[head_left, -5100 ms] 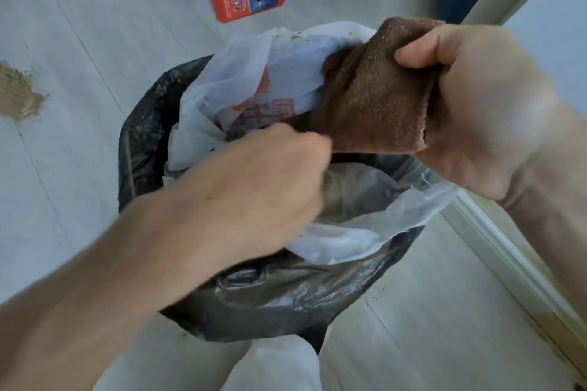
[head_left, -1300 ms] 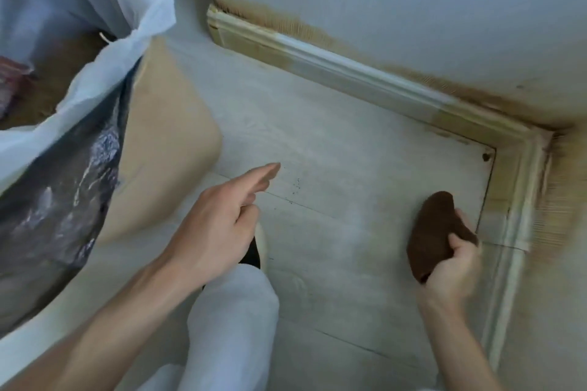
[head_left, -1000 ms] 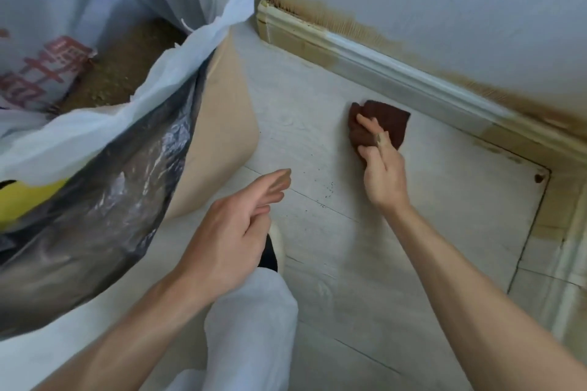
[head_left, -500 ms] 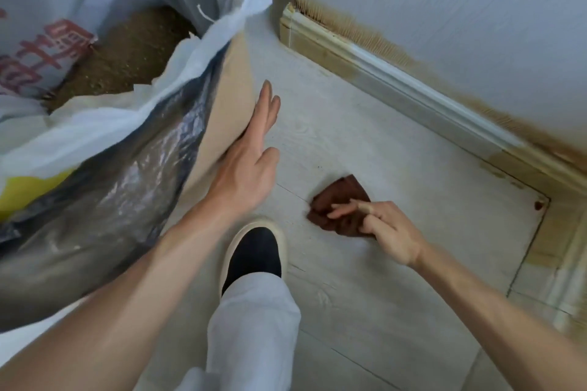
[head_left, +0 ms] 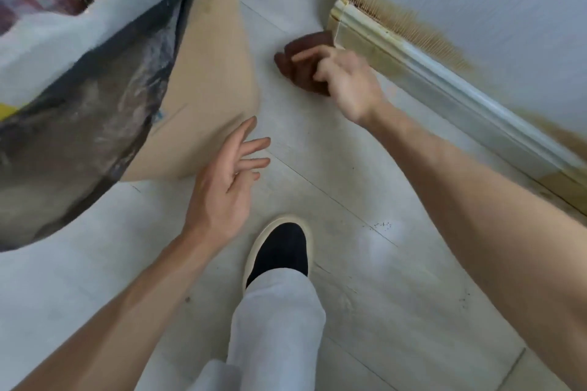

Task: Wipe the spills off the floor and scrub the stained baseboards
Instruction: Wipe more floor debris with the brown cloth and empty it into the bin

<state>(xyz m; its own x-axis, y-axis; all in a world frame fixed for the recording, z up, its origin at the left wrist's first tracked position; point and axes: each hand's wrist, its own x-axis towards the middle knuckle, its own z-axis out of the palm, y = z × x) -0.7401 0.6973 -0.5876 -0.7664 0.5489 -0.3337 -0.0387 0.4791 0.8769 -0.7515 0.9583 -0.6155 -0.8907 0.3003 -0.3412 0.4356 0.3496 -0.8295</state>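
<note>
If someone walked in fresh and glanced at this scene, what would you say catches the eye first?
Probably the brown cloth that the right hand presses to the floor beside the near end of the baseboard, whose top edge and the wall above carry rusty-brown staining. At upper left looms a bin lined with a black bag, and the left hand hovers open beside it.

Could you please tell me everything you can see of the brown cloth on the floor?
The brown cloth is a dark, bunched wad of what looks like soft towel fabric, blurred here. It lies on the pale floor close to the end of the stained baseboard. The right hand covers its near side, fingers over it. The left hand is apart from it.
</note>
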